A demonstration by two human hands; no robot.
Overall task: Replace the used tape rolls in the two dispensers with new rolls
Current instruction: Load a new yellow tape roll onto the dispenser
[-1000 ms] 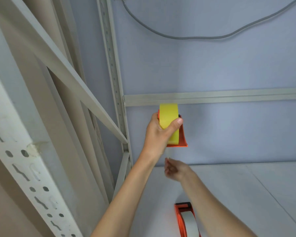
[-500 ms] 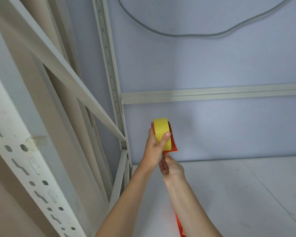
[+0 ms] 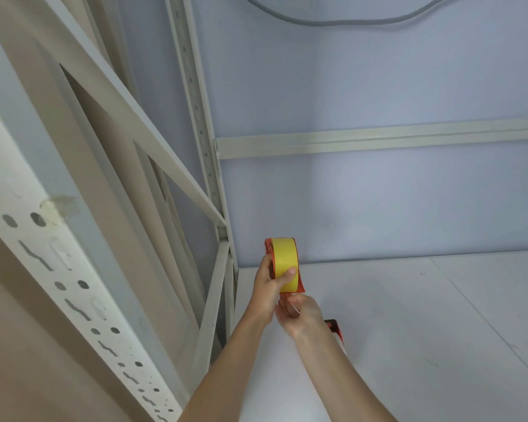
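My left hand (image 3: 267,292) grips an orange tape dispenser (image 3: 300,286) that carries a yellow tape roll (image 3: 284,258), thumb pressed on the roll's face. It is held above the white shelf. Just below it, my right hand (image 3: 301,312) pinches a thin strip of tape at the dispenser's lower end. A second orange dispenser (image 3: 334,328) lies on the shelf behind my right wrist, mostly hidden by the forearm.
The white shelf board (image 3: 424,330) stretches to the right. A slotted metal upright (image 3: 201,147) and a diagonal brace (image 3: 128,117) stand at the left. A pale blue wall with a horizontal rail (image 3: 378,141) is behind, and a grey cable (image 3: 348,22) hangs above.
The dispenser with the yellow roll has come down lower toward the shelf. My right hand rose from below to meet it and now pinches the tape end under it.
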